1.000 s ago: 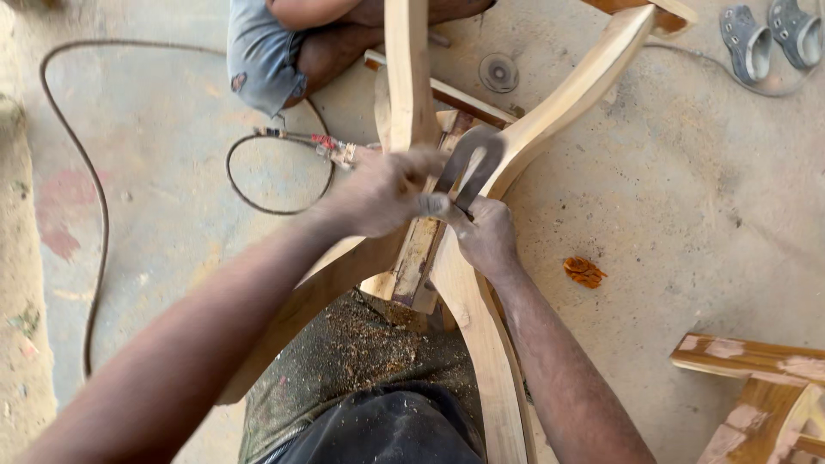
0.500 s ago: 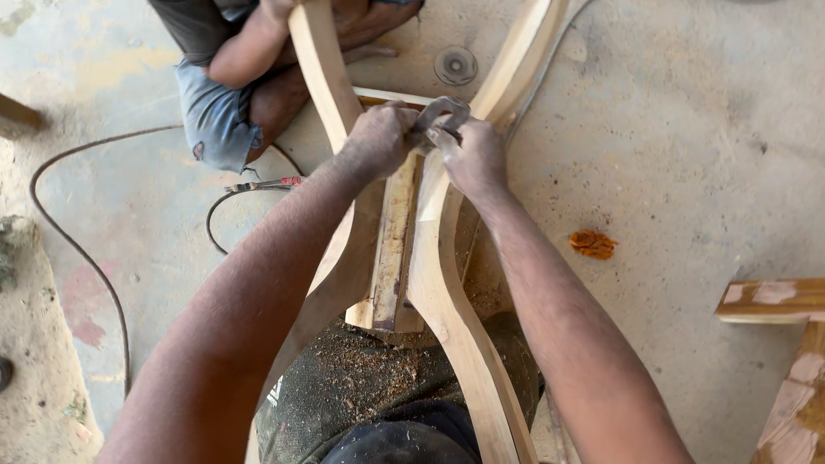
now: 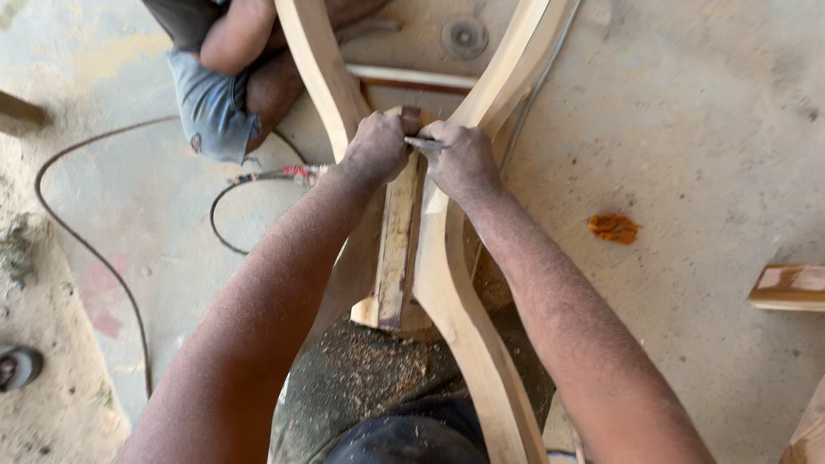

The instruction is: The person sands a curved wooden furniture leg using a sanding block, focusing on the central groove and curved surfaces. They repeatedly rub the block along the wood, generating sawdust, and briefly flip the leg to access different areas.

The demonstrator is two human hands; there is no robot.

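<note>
Below us, the concrete floor (image 3: 705, 129) carries a curved wooden frame (image 3: 464, 309), with a straight slat (image 3: 397, 249) lying between its two rails. Our left hand (image 3: 376, 148) is closed on the slat's top end. Our right hand (image 3: 462, 159) is curled round a thin metal tool (image 3: 419, 143) that touches the slat. A black cable (image 3: 86, 249) trails left.

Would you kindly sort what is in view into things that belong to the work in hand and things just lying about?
In hand: left hand and right hand gripping a metal tool on the wooden slat, between two curved wooden pieces.

Lying about: black cable, round disc, orange scrap, wood offcut, sandal.
</note>
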